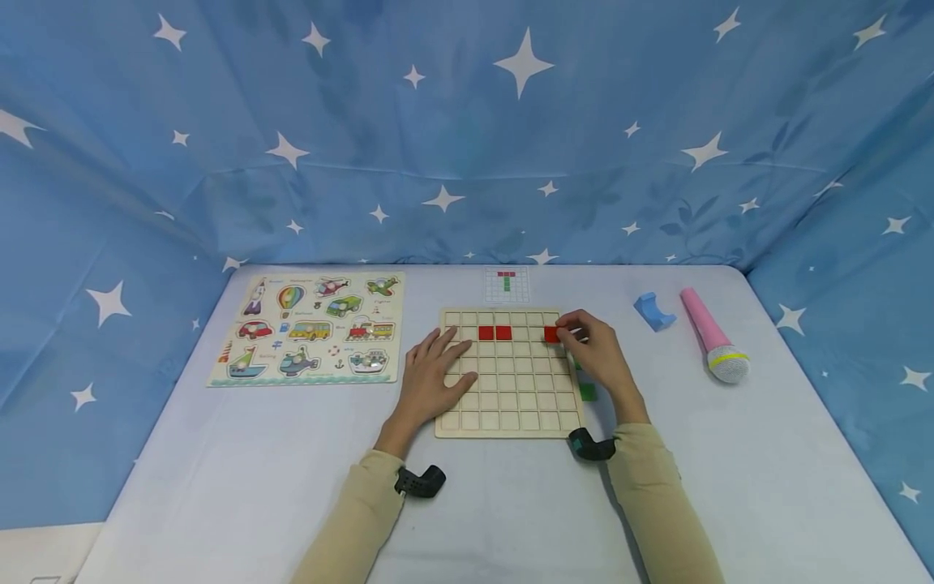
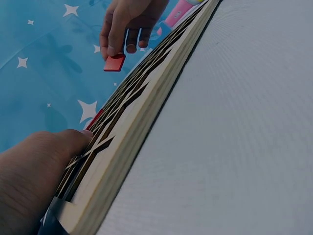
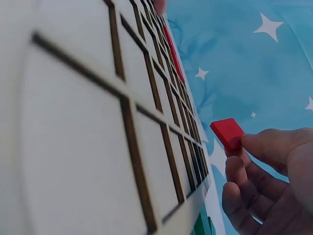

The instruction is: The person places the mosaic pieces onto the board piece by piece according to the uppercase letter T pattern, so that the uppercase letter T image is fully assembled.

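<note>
A wooden grid board (image 1: pixel 520 401) lies on the table, with two red square tiles (image 1: pixel 494 333) side by side in its upper part. My left hand (image 1: pixel 430 380) rests with spread fingers on the board's left side. Between thumb and fingertips, my right hand (image 1: pixel 600 354) pinches another red square tile (image 3: pixel 227 133). That tile is held up off the board, over its upper right edge in the head view. Green tiles (image 1: pixel 588 392) lie at the board's right side, partly hidden by the right hand and forearm.
Behind the board is a small grid card (image 1: pixel 507 292) with a red and green T. A vehicle puzzle board (image 1: pixel 314 328) lies to the left. On the right are a blue curved block (image 1: pixel 653 313) and a pink toy microphone (image 1: pixel 704 324). Starry blue cloth (image 1: pixel 467 146) surrounds the table.
</note>
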Demonstrator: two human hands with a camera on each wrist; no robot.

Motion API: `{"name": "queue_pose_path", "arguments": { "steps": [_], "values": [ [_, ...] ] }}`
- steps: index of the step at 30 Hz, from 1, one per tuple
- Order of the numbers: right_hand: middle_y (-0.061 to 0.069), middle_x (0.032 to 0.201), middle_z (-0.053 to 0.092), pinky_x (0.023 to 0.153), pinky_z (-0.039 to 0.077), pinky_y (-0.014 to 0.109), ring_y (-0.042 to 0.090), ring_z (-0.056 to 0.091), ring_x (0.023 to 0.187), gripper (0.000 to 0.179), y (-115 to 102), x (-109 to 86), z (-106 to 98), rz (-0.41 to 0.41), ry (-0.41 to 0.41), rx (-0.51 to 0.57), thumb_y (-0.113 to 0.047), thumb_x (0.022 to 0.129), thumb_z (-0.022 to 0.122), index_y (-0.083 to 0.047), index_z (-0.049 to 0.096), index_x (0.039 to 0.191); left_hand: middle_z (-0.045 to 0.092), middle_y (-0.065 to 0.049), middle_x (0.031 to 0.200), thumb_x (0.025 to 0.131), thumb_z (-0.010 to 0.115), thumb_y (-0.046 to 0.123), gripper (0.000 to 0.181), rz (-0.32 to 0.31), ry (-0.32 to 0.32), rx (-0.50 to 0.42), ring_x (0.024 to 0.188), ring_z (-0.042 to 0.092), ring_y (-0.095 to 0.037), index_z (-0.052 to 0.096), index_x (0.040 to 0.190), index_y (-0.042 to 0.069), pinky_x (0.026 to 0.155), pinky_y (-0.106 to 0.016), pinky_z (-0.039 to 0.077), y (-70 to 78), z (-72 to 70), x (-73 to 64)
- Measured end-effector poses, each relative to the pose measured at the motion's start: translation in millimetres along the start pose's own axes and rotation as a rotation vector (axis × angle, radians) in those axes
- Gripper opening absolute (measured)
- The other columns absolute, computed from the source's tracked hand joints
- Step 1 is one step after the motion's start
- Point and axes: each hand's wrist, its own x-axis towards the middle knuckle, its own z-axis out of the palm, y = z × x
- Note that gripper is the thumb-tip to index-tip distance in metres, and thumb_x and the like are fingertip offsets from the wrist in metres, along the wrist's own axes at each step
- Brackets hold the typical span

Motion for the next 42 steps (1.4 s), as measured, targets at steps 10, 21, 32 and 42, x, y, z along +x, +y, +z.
{"name": "queue_pose_path", "arguments": {
  "steps": [10, 21, 32, 42],
  "values": [
    [0.015, 0.106, 0.065, 0.076, 0.051, 0.04, 0.028, 0.063, 0.09, 0.019, -5.9, 7.8, 9.8, 0.005, -0.028, 0.012, -0.018, 0.095, 0.056, -0.007, 0.061, 0.11, 0.04, -0.008, 0.149, 0.087, 0.06, 0.045, 0.053, 0.009, 0.014, 0.004, 0.14, 0.031, -0.033, 0.055, 0.133, 0.021, 0.104, -0.054, 0.028, 0.2, -0.4, 0.3],
    [0.013, 0.106, 0.066, 0.073, 0.049, 0.035, 0.027, 0.062, 0.088, 0.018, -9.1, 15.8, 17.0, 0.002, -0.048, 0.048, -0.019, 0.095, 0.057, -0.009, 0.062, 0.109, 0.038, -0.008, 0.15, 0.087, 0.061, 0.044, 0.053, 0.002, 0.001, 0.0, 0.141, 0.03, -0.033, 0.054, 0.134, 0.021, 0.105, -0.054, 0.027, 0.0, -0.2, 0.1],
    [0.016, 0.106, 0.066, 0.073, 0.05, 0.036, 0.029, 0.063, 0.089, 0.019, -13.0, 19.3, 23.3, -0.002, -0.064, 0.038, -0.018, 0.095, 0.057, -0.007, 0.061, 0.109, 0.039, -0.009, 0.15, 0.087, 0.062, 0.044, 0.053, 0.006, 0.002, -0.001, 0.14, 0.031, -0.033, 0.055, 0.134, 0.02, 0.105, -0.054, 0.027, 0.9, -1.5, 0.3],
    [0.016, 0.104, 0.065, 0.07, 0.051, 0.034, 0.03, 0.063, 0.091, 0.018, -16.7, 20.4, 26.2, 0.028, -0.085, 0.042, -0.015, 0.094, 0.057, -0.006, 0.061, 0.109, 0.039, -0.008, 0.15, 0.087, 0.06, 0.045, 0.053, 0.007, 0.003, 0.006, 0.14, 0.03, -0.033, 0.054, 0.134, 0.021, 0.105, -0.054, 0.027, -0.2, -0.3, 0.3]
  ]
}}
